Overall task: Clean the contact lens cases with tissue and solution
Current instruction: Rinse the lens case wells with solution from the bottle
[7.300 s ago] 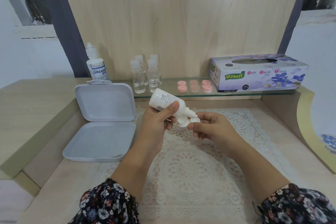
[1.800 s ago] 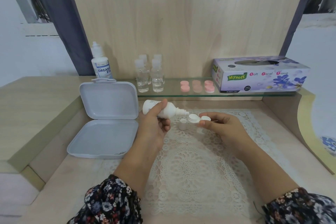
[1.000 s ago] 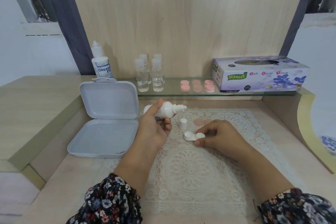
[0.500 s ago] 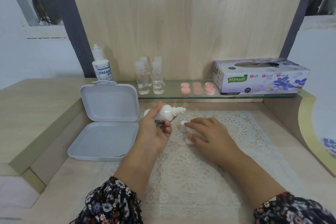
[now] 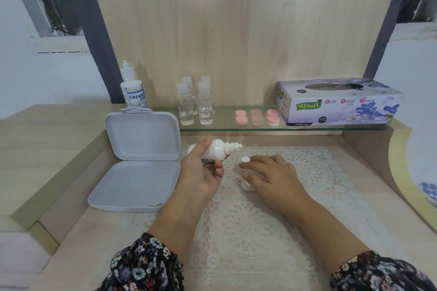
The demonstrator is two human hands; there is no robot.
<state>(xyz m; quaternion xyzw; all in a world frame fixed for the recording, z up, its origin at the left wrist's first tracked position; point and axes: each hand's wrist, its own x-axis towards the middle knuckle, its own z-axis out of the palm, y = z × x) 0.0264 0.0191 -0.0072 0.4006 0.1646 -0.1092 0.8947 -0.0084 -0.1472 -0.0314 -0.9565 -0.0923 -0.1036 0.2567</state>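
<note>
My left hand [image 5: 201, 175] grips a small white solution bottle [image 5: 216, 151], lying sideways with its bare nozzle pointing right. Its white cap [image 5: 245, 159] stands on the lace mat [image 5: 236, 224], just beyond the fingertips of my right hand [image 5: 272, 173]. That hand lies low over the mat with its fingers stretched left toward the cap. A white contact lens case [image 5: 247, 187] sits on the mat, mostly hidden under my right palm and thumb. Whether the fingertips touch the cap is unclear.
An open grey hinged box [image 5: 139, 163] lies left of the mat. The glass shelf [image 5: 307, 128] behind carries several small clear bottles [image 5: 196, 106], pink lens case lids [image 5: 257, 117] and a tissue box [image 5: 340, 101]. A larger solution bottle [image 5: 134, 92] stands at back left.
My right hand set the white lens case down on the mat, then slid left over it toward the cap. The left hand keeps the bottle, now tipped level.
</note>
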